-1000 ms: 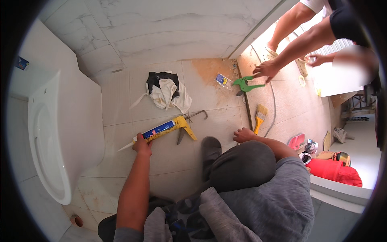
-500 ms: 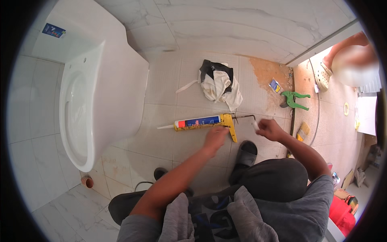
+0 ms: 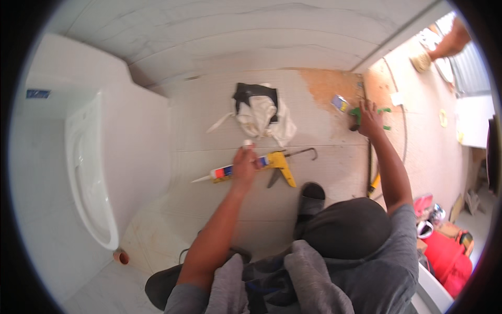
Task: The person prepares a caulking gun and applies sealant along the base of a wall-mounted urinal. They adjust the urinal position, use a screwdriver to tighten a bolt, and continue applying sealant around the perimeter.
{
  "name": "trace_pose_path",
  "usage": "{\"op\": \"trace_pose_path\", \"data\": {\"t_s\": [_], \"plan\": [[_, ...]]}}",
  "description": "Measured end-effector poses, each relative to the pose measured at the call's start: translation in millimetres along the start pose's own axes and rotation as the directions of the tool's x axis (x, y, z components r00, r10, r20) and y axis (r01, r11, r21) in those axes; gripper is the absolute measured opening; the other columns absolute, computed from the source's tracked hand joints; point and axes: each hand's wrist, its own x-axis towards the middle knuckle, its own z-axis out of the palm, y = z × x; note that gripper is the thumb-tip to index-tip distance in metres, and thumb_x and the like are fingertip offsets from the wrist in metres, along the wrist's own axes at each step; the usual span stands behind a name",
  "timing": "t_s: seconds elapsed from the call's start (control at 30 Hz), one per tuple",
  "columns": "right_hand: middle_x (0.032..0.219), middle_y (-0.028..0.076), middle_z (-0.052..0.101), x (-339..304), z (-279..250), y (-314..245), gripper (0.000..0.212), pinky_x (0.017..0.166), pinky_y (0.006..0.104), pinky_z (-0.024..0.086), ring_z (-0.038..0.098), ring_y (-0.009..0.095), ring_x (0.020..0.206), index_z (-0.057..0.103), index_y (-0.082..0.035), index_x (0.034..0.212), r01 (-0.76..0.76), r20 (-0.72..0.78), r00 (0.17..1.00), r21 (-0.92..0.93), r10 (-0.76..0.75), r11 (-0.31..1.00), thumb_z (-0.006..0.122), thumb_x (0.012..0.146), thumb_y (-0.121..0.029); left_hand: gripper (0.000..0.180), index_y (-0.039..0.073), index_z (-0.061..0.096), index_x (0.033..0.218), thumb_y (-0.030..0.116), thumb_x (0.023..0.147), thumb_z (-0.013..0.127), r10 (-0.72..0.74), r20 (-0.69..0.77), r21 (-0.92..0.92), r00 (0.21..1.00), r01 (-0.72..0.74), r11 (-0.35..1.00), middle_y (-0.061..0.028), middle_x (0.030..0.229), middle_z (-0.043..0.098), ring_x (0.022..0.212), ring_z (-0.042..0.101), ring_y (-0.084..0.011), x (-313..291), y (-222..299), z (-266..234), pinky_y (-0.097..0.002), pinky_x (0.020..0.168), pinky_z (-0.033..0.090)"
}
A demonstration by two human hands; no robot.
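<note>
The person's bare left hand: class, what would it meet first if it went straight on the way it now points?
The left hand would probably meet the crumpled black-and-white cloth just ahead on the pale tiled floor, though its height above it is unclear.

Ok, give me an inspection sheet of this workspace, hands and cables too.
Surface: pale tile floor with an orange-brown patch.
Work things: yellow caulking gun lying down; green cutter, partly covered.
Clutter: black-and-white cloth; small packet near the cutter.
Hands: left hand holds a small white piece; right hand at the cutter, grip unclear.
Cables: grey cord on the floor at right.
Surroundings: white toilet at left; another person's leg at upper right.
</note>
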Motion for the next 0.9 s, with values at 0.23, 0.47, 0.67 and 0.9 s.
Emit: {"op": "trace_pose_path", "data": {"t_s": [0.23, 0.47, 0.67, 0.9], "plan": [[0.158, 0.019, 0.042, 16, 50, 43, 0.100, 0.116, 0.0672, 0.031, 0.036, 0.036, 0.150, 0.030, -0.011, 0.160, 0.025, -0.087, 0.995, -0.175, -0.041, 0.984, 0.081, 0.074, -0.021, 0.034, 0.004, 0.052, 0.129, 0.030, 0.107, 0.050, 0.073, 0.068, 0.037, 0.995, -0.076, 0.996, 0.0013, 0.077, 0.050, 0.064, 0.047, -0.0084, -11, 27, -9, -0.0248, 0.060, 0.041], [0.124, 0.022, 0.062, 5, 23, 80, 0.083, 0.102, 0.0513, 0.047, 0.060, 0.041, 0.121, 0.047, -0.008, 0.146, 0.059, -0.110, 0.994, 0.424, -0.013, 0.904, 0.082, 0.071, -0.018, 0.034, 0.005, 0.049, 0.134, 0.028, 0.109, 0.051, 0.312, 0.170, 0.238, 0.935, -0.347, 0.907, 0.0001, 0.085, 0.055, 0.071, 0.048, -0.0068, -20, 32, -12, -0.0246, 0.065, 0.043], [0.108, 0.019, 0.067, -46, -32, 1, 0.067, 0.092, 0.0405, 0.051, 0.065, 0.026, 0.102, 0.049, -0.004, 0.147, -0.014, 0.039, 0.998, 0.908, -0.053, 0.419, 0.072, 0.088, -0.025, 0.032, 0.005, 0.051, 0.133, 0.027, 0.109, 0.051, 0.289, 0.196, 0.090, 0.937, -0.311, 0.946, 0.0011, 0.087, 0.054, 0.074, 0.046, -0.0047, -17, 25, 3, -0.0244, 0.066, 0.043], [0.111, 0.023, 0.065, -123, -96, -140, 0.080, 0.094, 0.0432, 0.050, 0.065, 0.036, 0.105, 0.043, -0.006, 0.155, 0.556, -0.434, 0.764, 0.818, -0.477, 0.148, 0.078, 0.085, -0.021, 0.032, 0.005, 0.053, 0.131, 0.029, 0.112, 0.044, 0.391, 0.282, 0.074, 0.876, -0.427, 0.901, 0.0041, 0.084, 0.047, 0.071, 0.038, -0.0048, -20, 47, 22, -0.0228, 0.062, 0.035]]}}
